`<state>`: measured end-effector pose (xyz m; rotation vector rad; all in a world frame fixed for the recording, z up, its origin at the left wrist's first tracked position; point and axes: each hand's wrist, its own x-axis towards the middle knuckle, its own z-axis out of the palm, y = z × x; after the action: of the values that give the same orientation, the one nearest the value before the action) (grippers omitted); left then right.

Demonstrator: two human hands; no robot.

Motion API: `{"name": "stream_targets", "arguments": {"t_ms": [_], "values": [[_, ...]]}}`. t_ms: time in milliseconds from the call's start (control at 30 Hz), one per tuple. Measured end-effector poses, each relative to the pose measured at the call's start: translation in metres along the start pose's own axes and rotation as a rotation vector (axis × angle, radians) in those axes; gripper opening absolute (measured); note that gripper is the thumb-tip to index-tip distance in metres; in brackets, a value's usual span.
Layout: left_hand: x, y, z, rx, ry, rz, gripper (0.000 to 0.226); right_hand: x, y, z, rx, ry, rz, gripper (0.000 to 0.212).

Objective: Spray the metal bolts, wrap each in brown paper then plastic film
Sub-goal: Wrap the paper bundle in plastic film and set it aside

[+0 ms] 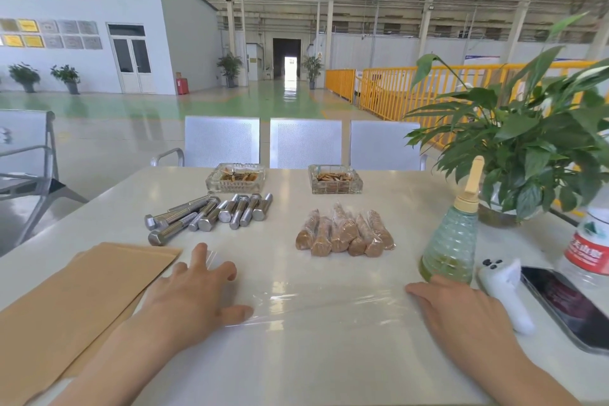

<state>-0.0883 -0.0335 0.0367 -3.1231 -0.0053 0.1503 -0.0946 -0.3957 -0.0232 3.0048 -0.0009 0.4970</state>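
On the white table (296, 356), just in front of the person, a sheet of clear plastic film (316, 293) lies spread flat. The left hand (201, 290) presses down on its left edge with fingers splayed and straight, gripping nothing; the right hand (461, 310) lies flat at the film's right edge, fingers extended, also holding nothing.

Beyond the film, toward the middle of the table, a cluster of wrapped bolts (346, 234) sits finished, brown paper showing through a glossy film skin; about six, though the exact count is hard to tell. To their left a pile of bare metal bolts (211, 216) waits, roughly ten or more, unwrapped; whether they have been sprayed cannot be told. Sheets of brown paper (75, 300) lie stacked at the near left, partly under the left forearm. The spray bottle (451, 241) stands just beyond the right hand, with some liquid at the bottom.

By this layout, the job looks under halfway done: the film seems laid ready for the next wrap, and most bolts remain.

Farther out are two glass ashtrays (335, 180), a potted plant (534, 155), a water bottle (590, 247), a phone (573, 303) and a small white device (504, 290).
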Motion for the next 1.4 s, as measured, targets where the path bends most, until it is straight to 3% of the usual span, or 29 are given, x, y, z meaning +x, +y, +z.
{"name": "stream_targets", "arguments": {"t_ms": [133,333,400,467,567,633,700,800,867,933,967,1033,1133,1267,1400], "values": [[-0.002,0.001,-0.001,-0.003,-0.011,-0.001,0.068,-0.009,0.004,-0.002,0.023,0.013,-0.004,0.039],[-0.006,0.005,-0.001,-0.036,0.018,-0.026,0.072,-0.010,0.008,-0.033,-0.001,-0.027,0.142,0.027],[-0.004,0.007,0.001,-0.015,0.019,-0.027,0.074,-0.015,0.001,-0.041,0.050,0.061,0.062,0.030],[-0.003,0.008,0.001,-0.012,0.020,-0.031,0.073,-0.021,-0.015,-0.044,0.067,0.011,-0.135,0.033],[-0.001,0.007,0.002,-0.017,0.028,-0.036,0.067,-0.038,-0.028,-0.038,0.098,0.091,-0.271,0.041],[0.000,0.004,0.004,-0.020,0.052,-0.042,0.061,-0.044,-0.026,-0.037,0.117,0.014,-0.281,0.037],[0.001,0.003,0.007,0.002,0.074,-0.040,0.058,-0.045,-0.022,-0.049,0.121,-0.078,-0.270,0.017],[0.007,0.003,0.010,0.028,0.079,-0.025,0.058,-0.038,-0.023,-0.058,-0.035,-0.132,-0.221,0.021],[0.009,-0.001,0.012,-0.007,0.099,-0.018,0.055,-0.031,-0.032,-0.070,-0.007,-0.073,-0.191,0.039],[0.011,-0.005,0.015,-0.019,0.161,-0.001,0.049,-0.026,-0.043,-0.071,0.000,0.004,-0.201,0.014],[0.011,-0.007,0.017,-0.009,0.201,0.006,0.048,-0.026,-0.045,-0.063,0.104,-0.003,-0.223,0.031],[0.011,-0.010,0.018,0.006,0.269,0.011,0.052,-0.022,-0.051,-0.047,0.230,-0.023,-0.253,0.045],[0.011,-0.016,0.014,0.024,0.339,0.010,0.049,-0.016,-0.061,-0.038,0.254,-0.141,-0.282,0.042],[0.008,-0.021,0.020,0.044,0.354,-0.045,0.036,-0.016,-0.058,-0.032,0.261,-0.182,-0.275,0.041],[0.007,-0.014,0.027,0.101,0.303,-0.067,0.045,-0.016,-0.055,-0.029,0.235,-0.226,-0.286,0.045]]}}
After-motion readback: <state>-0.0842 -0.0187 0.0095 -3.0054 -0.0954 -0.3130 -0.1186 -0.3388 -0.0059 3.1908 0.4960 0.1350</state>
